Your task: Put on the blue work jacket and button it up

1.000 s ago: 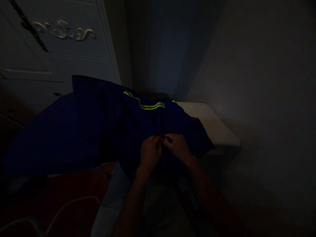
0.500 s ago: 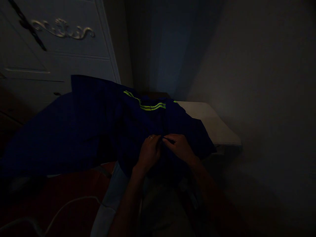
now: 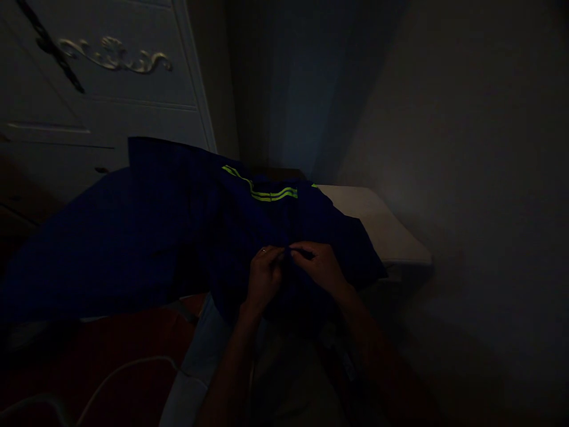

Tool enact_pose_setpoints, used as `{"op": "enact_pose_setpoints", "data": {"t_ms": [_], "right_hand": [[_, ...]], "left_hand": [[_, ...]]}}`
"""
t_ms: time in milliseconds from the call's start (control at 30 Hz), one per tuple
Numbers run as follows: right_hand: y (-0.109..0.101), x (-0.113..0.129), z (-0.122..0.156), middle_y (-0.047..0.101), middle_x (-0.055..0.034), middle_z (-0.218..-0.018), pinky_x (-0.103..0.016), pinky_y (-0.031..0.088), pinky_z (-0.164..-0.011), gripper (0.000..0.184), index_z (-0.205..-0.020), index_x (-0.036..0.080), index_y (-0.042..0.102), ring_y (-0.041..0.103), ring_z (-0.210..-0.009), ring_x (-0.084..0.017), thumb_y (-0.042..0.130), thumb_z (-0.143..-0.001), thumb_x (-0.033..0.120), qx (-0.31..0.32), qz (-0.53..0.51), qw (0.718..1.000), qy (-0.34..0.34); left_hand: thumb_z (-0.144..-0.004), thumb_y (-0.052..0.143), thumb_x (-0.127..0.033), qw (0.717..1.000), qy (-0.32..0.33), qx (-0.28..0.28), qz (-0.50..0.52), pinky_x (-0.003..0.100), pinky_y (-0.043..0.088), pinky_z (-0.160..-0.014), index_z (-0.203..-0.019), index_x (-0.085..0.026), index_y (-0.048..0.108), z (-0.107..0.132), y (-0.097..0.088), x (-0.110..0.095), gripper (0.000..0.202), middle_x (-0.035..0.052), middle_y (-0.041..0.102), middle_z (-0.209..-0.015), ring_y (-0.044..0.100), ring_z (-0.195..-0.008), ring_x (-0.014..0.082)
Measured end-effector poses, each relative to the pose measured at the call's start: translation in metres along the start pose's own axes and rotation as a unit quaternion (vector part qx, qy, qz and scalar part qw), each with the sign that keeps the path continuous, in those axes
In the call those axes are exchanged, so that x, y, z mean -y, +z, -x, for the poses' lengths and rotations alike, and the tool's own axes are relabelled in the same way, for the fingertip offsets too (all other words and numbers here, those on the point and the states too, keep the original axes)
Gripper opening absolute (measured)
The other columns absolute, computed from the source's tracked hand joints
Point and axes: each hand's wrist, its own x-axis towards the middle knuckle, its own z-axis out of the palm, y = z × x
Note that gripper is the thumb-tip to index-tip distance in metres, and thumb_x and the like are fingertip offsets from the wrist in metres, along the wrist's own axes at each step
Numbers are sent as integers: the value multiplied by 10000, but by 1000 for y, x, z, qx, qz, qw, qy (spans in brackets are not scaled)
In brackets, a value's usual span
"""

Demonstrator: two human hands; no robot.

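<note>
A dark blue garment [image 3: 262, 222] with bright yellow-green stripes lies spread over a pale ironing board [image 3: 380, 222]. My left hand [image 3: 265, 274] pinches its cloth near the middle, a ring on one finger. Close beside it on the right, my right hand [image 3: 317, 264] also has thumb and forefinger pinched on the blue cloth. A small bit of fabric shows between the two sets of fingertips. The scene is very dark, so finer details such as buttons or seams cannot be made out.
At the left stands a white cabinet [image 3: 142, 112] with carved trim and dark handles. A pale cord [image 3: 128, 360] curves over the red floor [image 3: 133, 338]. The grey wall [image 3: 489, 178] rises close on the right, past the board's tip.
My left hand has shifted slightly left, so the gap between my fingertips is a little wider. My right hand has hardly moved, and both still pinch the cloth.
</note>
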Motion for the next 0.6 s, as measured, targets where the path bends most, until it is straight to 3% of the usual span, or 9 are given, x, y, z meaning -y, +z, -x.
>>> {"op": "enact_pose_setpoints", "data": {"t_ms": [200, 367, 500, 600], "right_hand": [[1, 5, -1, 752, -28, -994, -306, 549, -808, 252, -1032, 226, 741, 708, -866, -185, 598, -828, 267, 30, 5, 1000, -7], [6, 10, -1, 752, -38, -920, -315, 543, -807, 222, -934, 238, 769, 701, -846, -188, 578, -822, 230, -18, 1, 1000, -20], [12, 7, -3, 749, -29, -881, -294, 536, -769, 201, -879, 229, 769, 692, -826, -187, 588, -797, 259, -41, -68, 996, 31], [16, -2, -4, 743, -16, -868, -292, 529, -756, 187, -808, 221, 750, 683, -841, -198, 574, -759, 261, -89, -89, 988, 93]], "left_hand": [[-732, 434, -27, 1000, 15, 2, -27, 334, 501, -771, -876, -181, 712, -2, -2, 0, 349, 57, 698, -825, 617, -807, 188], [-706, 427, -36, 1000, -9, -6, -18, 338, 499, -776, -862, -198, 716, 0, 3, -3, 366, 52, 700, -832, 616, -813, 191], [-719, 452, -84, 998, -25, -48, 34, 337, 500, -767, -840, -197, 717, 1, 7, -2, 312, 49, 699, -815, 620, -803, 192], [-753, 497, -173, 986, -95, -109, 86, 309, 498, -717, -865, -193, 705, -1, 5, 1, 237, 36, 696, -815, 623, -758, 180]]}}
